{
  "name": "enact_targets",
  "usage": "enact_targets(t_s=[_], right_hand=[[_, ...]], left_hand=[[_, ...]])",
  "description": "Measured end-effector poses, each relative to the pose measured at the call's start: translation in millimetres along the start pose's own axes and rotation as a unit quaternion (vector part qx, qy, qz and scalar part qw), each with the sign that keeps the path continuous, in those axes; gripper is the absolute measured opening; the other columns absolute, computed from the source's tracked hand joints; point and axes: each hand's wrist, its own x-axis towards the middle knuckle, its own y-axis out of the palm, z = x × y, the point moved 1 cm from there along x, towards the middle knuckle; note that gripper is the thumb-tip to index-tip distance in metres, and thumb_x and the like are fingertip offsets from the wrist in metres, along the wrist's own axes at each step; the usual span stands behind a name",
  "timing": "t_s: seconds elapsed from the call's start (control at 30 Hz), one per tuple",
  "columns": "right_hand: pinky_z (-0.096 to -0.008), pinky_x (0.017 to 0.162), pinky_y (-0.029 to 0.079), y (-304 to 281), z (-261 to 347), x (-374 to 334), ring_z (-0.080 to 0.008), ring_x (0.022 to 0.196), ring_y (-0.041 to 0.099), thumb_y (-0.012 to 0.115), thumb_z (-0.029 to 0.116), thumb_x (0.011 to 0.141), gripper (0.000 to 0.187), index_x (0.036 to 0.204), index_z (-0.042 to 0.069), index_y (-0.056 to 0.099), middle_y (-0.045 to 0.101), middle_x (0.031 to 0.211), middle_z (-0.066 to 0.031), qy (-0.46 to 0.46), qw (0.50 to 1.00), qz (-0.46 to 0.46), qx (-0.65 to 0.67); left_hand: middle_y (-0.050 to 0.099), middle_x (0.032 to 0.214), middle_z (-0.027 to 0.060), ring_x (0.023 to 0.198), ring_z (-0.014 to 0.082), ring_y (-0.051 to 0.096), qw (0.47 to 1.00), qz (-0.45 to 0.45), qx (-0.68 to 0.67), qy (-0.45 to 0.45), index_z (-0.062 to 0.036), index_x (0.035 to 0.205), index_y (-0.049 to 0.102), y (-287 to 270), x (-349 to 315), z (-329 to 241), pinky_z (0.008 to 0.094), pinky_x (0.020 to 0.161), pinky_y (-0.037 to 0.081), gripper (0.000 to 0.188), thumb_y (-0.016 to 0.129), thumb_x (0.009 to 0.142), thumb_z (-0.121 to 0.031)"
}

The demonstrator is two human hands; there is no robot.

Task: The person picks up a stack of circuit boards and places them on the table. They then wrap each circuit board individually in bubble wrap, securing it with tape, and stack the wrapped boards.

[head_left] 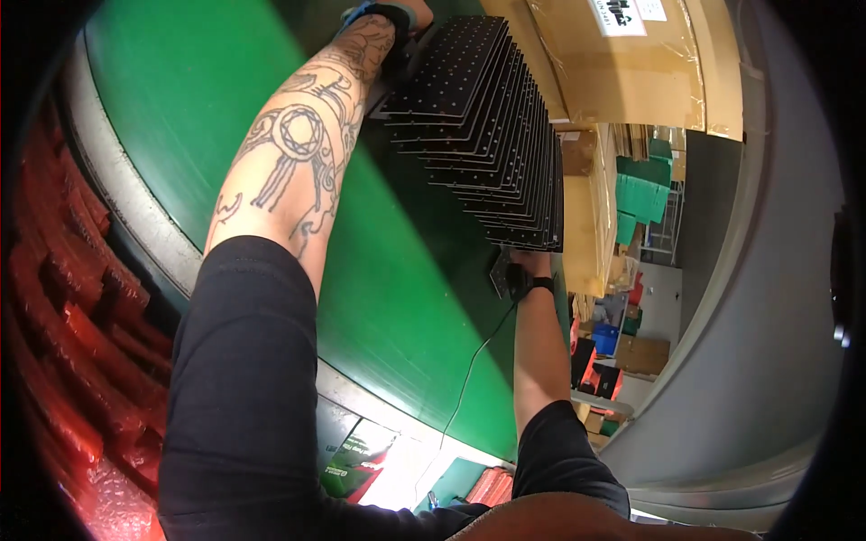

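- A green table (pixel 207 99) lay beneath everything I saw.
- A fanned stack of black perforated sheets (pixel 487 135) was held above it, squeezed endwise so it stayed together.
- My left hand (pixel 397 22) gripped the far end.
- My right hand (pixel 528 270) clasped the near end.

Your left hand (pixel 397 18) grips the fanned black perforated sheets (pixel 487 135) at top | your right hand (pixel 528 270) supports below | green table (pixel 180 90) beneath

Taped brown cardboard box (pixel 622 72) with white label (pixel 618 15) at top right; green packets (pixel 356 455) below table edge.
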Motion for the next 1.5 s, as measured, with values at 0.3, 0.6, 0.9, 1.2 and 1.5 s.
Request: enact_targets(t_s=[0.3, 0.6, 0.9, 1.2, 1.5], right_hand=[[-0.0453, 0.106, 0.044, 32, 26, -8, -0.0322, 0.12, 0.058, 0.058, 0.028, 0.091, 0.046, 0.133, 0.01, 0.058, 0.063, 0.131, -0.0104, 0.008, 0.98, -0.042, -0.196], [-0.0436, 0.101, 0.048, 44, 46, 6, -0.0318, 0.114, 0.061, 0.058, 0.028, 0.093, 0.039, 0.127, 0.009, 0.061, 0.066, 0.124, -0.0102, 0.143, 0.95, -0.055, 0.27], [-0.0381, 0.094, 0.051, 57, 109, 10, -0.0244, 0.105, 0.063, 0.057, 0.021, 0.097, 0.025, 0.118, 0.009, 0.062, 0.067, 0.12, -0.006, 0.225, 0.743, -0.134, 0.616], [-0.0394, 0.095, 0.051, 52, 64, 10, -0.0245, 0.107, 0.061, 0.054, 0.021, 0.099, 0.026, 0.121, 0.009, 0.062, 0.066, 0.118, -0.0073, 0.158, 0.806, -0.063, 0.567], [-0.0328, 0.078, 0.053, 57, 94, 25, -0.0206, 0.091, 0.063, 0.056, 0.007, 0.094, 0.012, 0.104, 0.01, 0.063, 0.067, 0.098, -0.0045, 0.216, 0.694, -0.096, 0.68]], left_hand=[[0.064, 0.081, 0.0166, 0.074, 0.0335, 0.058, 0.952, 0.087, 0.233, 0.179, 0.0033, 0.084, 0.07, 20, 84, -48, 0.0433, 0.069, 0.049, 0.021, 0.064, 0.085, -0.016], [0.062, 0.085, 0.0148, 0.075, 0.031, 0.056, 0.867, 0.253, 0.194, 0.384, 0.0009, 0.087, 0.068, -4, 135, 30, 0.043, 0.07, 0.048, 0.022, 0.061, 0.09, -0.019], [0.067, 0.096, 0.0144, 0.087, 0.0328, 0.062, 0.805, 0.218, 0.323, 0.447, -0.0034, 0.099, 0.072, 2, 116, 45, 0.0435, 0.077, 0.051, 0.027, 0.056, 0.096, -0.026], [0.071, 0.104, 0.0138, 0.096, 0.0345, 0.066, 0.749, 0.139, 0.497, 0.416, -0.0092, 0.106, 0.074, 0, 73, 15, 0.0442, 0.082, 0.052, 0.031, 0.054, 0.099, -0.031], [0.071, 0.098, 0.0178, 0.091, 0.0367, 0.068, 0.763, 0.13, 0.492, 0.4, -0.007, 0.104, 0.073, 15, 98, 27, 0.0437, 0.079, 0.053, 0.032, 0.057, 0.098, -0.034]])
